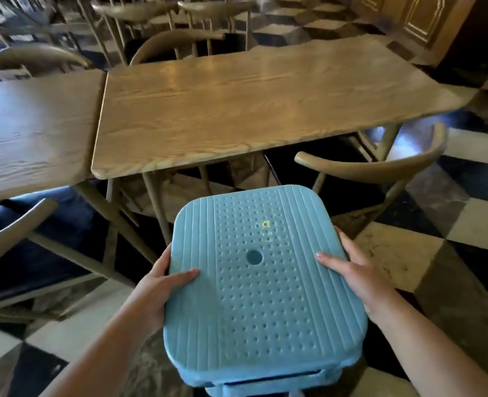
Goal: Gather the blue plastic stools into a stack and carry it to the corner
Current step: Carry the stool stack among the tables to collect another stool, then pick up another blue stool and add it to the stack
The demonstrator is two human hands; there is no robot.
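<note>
Both hands, left hand (157, 285) and right hand (354, 272), grip the stool stack (260, 287).

The top stool's seat (261, 282) hides the legs and most of the stools nested beneath; perhaps two lie under it. The bottom edge cuts the stack off. Far chairs (139, 12) are blurred.

the stool (254, 296) i held was light blue; its seat carried a grid of small raised dots down the middle, parallel ribbed lines along both sides, and one darker blue round hole (254, 257) at centre. a small yellow mark (265, 224) sat above that hole. the table (251, 110) was tan wood with visible grain. the floor (409, 253) was a black, white and cream checker pattern.
</note>
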